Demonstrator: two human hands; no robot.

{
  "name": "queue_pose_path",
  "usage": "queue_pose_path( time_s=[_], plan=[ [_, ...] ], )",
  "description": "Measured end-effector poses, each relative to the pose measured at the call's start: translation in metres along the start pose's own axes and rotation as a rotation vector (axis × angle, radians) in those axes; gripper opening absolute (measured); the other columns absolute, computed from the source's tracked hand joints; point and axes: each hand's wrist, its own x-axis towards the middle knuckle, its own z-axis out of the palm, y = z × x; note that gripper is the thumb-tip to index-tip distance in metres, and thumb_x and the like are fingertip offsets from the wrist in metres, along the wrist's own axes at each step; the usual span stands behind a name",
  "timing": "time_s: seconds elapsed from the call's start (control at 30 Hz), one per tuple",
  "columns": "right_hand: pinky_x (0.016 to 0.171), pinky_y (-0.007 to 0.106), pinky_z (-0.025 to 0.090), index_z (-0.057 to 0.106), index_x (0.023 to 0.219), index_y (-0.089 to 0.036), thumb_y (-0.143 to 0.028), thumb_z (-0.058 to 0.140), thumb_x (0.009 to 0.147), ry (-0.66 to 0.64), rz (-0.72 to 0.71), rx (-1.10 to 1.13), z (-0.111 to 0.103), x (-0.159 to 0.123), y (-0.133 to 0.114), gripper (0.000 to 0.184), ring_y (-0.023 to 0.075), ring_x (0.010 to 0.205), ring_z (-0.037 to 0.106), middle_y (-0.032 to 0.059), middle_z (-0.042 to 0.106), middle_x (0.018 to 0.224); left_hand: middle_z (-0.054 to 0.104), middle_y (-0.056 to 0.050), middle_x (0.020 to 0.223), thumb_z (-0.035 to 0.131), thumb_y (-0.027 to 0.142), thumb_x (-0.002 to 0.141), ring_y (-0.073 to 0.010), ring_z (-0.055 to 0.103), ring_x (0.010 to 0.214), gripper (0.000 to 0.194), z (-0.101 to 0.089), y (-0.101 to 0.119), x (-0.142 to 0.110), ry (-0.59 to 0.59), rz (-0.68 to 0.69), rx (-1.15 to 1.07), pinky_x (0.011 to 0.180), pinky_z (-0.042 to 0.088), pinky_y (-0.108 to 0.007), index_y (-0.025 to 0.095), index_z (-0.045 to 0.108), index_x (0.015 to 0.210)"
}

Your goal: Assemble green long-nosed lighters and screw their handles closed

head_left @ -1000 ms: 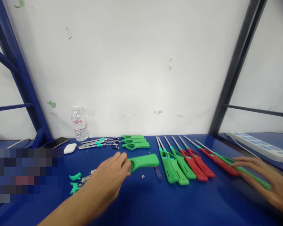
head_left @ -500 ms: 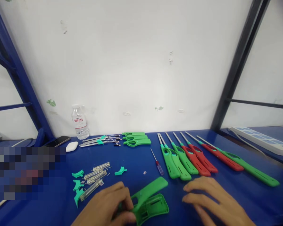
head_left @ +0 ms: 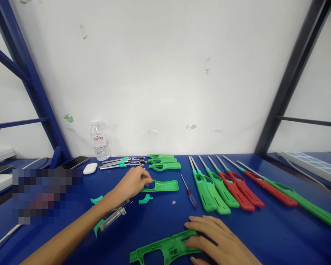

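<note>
My left hand (head_left: 132, 182) reaches forward over the blue table (head_left: 264, 235), its fingers pinched on the end of a green lighter shell half (head_left: 162, 186) that lies flat. Nearer to me, my right hand (head_left: 217, 244) rests with fingers flat on the other green shell half (head_left: 160, 252), which lies with its inner side up. A small teal trigger piece (head_left: 145, 200) lies between the two halves. A small screwdriver (head_left: 189, 191) with a blue and red handle lies just right of the far half.
Several assembled green and red stick lighters (head_left: 231, 186) lie in a row at the right. Green shells (head_left: 162, 162), metal tubes (head_left: 121, 163), a water bottle (head_left: 99, 141), a phone (head_left: 75, 162) and a white case (head_left: 90, 168) stand at the back. Clear tanks (head_left: 113, 217) and teal parts lie left.
The green shell has come apart into two halves. My left hand has carried one half forward and set it down. My right hand has settled on the half lying near me.
</note>
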Motion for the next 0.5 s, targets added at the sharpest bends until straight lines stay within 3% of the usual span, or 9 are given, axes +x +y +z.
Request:
queue_pose_path(
  time_s=[0.13,0.33,0.5],
  plan=[
    [0.107,0.030,0.060,0.073,0.115,-0.029,-0.031,0.085,0.095,0.002,0.023,0.037,0.002,-0.002,-0.001,0.023,0.0196,0.115,0.080,-0.0006,0.082,0.125,0.068,-0.009,0.137,0.073,0.041,0.105,-0.0301,0.072,0.115,0.039,0.001,-0.023,0.009,0.057,0.021,0.092,0.095,0.063,-0.049,0.018,0.067,0.135],
    [0.103,0.027,0.062,0.075,0.111,-0.029,-0.033,0.086,0.095,0.034,0.070,0.077,0.004,-0.003,-0.002,0.020,0.0194,0.112,0.081,-0.0005,0.083,0.121,0.067,-0.011,0.139,0.072,0.039,0.106,-0.0281,0.071,0.117,0.038,-0.037,-0.087,0.004,0.297,-0.047,0.361,0.098,0.062,-0.050,0.020,0.065,0.138],
    [0.102,0.024,0.061,0.077,0.111,-0.031,-0.037,0.083,0.097,0.021,0.103,0.114,0.003,-0.005,-0.002,0.017,0.0181,0.113,0.080,-0.0020,0.083,0.122,0.067,-0.011,0.139,0.072,0.039,0.106,-0.0280,0.071,0.117,0.038,-0.037,-0.124,0.008,0.283,0.008,0.490,0.097,0.062,-0.050,0.019,0.065,0.138]
  ],
)
